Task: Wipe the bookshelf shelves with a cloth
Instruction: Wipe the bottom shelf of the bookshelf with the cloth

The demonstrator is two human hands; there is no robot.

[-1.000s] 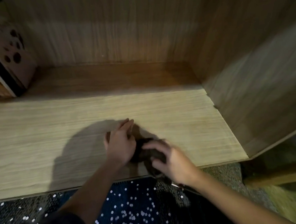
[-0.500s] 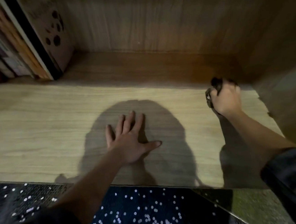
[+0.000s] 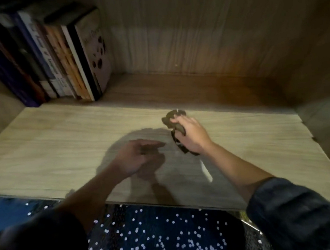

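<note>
One-handed, gripping crumpled dark cloth (image 3: 172,117) in R hand (image 3: 192,137), fingers curling round it, approx mid-shelf, toward the back. Holding cloth at or just above pale wood shelf (image 3: 61,145); contact hard to tell w/ blur. Hovering L hand (image 3: 140,157) just beside, left of cloth & apart from it, fingers loosely bent, holding nothing. Casting shadows under both. Seeing row of books (image 3: 57,60) standing at back-left corner, well apart from cloth. Showing dark sleeve (image 3: 301,212) on R forearm & dotted navy fabric (image 3: 161,238) below shelf's front edge.
</note>
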